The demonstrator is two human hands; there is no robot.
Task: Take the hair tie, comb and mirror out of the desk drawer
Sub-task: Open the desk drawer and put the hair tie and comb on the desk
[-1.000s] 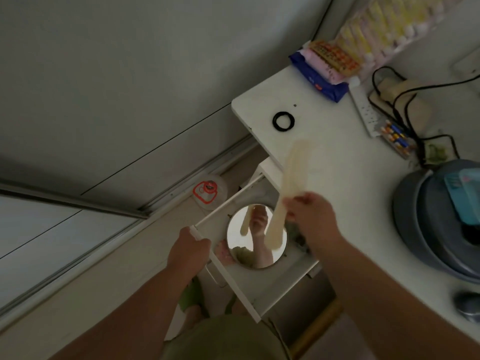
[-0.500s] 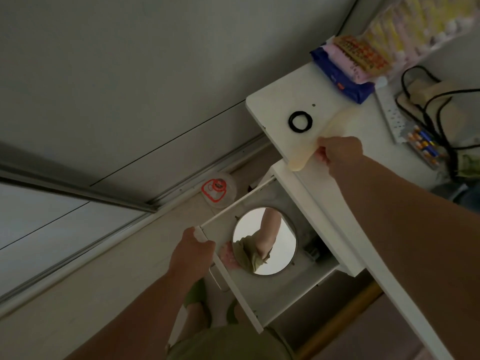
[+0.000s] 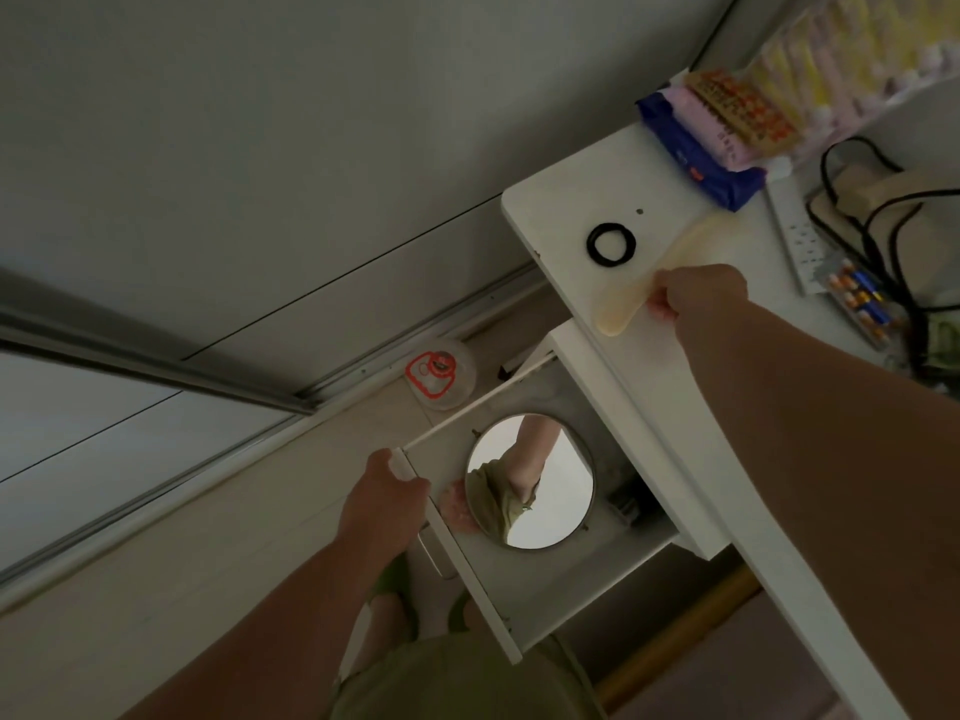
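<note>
We look down at a white worktop (image 3: 571, 210) with a white drawer (image 3: 524, 605) pulled open below its front edge. Our right hand (image 3: 696, 293) pinches the near part of a pale cream, flat plastic comb (image 3: 639, 298) that lies on the worktop; its long axis runs from the near-left end by the worktop's edge up and away to the right. Just beyond it to the left, apart from it, rests the black elastic hair tie (image 3: 611, 243). Our left hand (image 3: 387, 498) is clenched on the drawer's front corner. The round, thin-rimmed mirror (image 3: 530, 480) lies flat inside the drawer, face up, just beside the left hand and well below the right one. We judge the mirror is the last thing to lift out, and the right hand must first release the comb and come back toward us.
</note>
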